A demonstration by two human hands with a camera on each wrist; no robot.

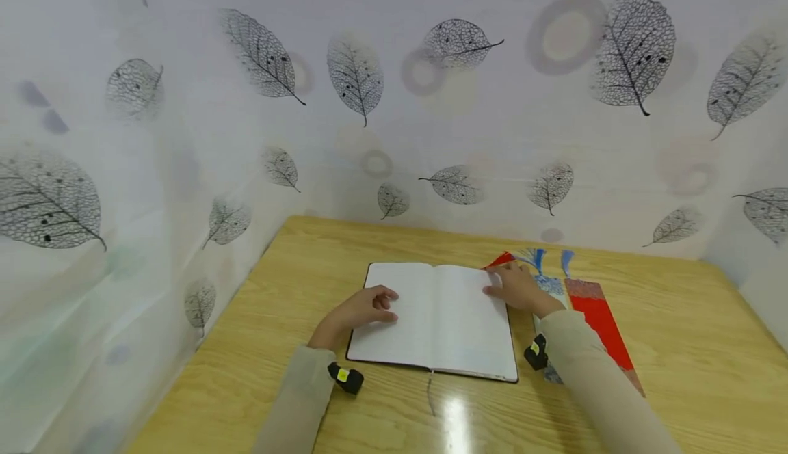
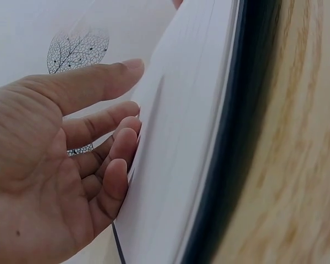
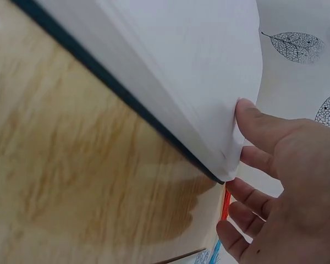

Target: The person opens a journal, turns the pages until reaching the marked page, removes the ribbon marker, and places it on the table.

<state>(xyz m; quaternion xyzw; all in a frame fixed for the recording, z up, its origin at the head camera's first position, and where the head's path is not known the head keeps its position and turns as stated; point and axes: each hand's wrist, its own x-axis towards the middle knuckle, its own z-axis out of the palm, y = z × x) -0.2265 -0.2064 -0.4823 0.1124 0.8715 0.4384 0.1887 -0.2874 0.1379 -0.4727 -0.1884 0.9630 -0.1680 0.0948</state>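
A notebook [image 1: 468,324] with blank white pages and a dark cover lies open flat on the wooden table, a thin ribbon marker [image 1: 430,394] trailing from its lower edge. My left hand [image 1: 363,307] rests over the left page, fingers loosely bent and thumb apart; in the left wrist view the fingertips [image 2: 133,124] touch the paper. At the top right corner, my right hand [image 1: 517,288] pinches the page edge, thumb on top and index finger at the edge, as the right wrist view of the page [image 3: 209,66] shows. Its other fingers are loosely bent.
Right of the notebook lie a red bookmark-like strip [image 1: 597,321] and a blue-and-white patterned strip [image 1: 550,284], partly under the right arm. Blue tassels [image 1: 567,261] lie above them. A red piece [image 1: 501,259] shows behind the notebook. Leaf-printed sheeting [image 1: 394,139] surrounds the table [image 1: 332,242].
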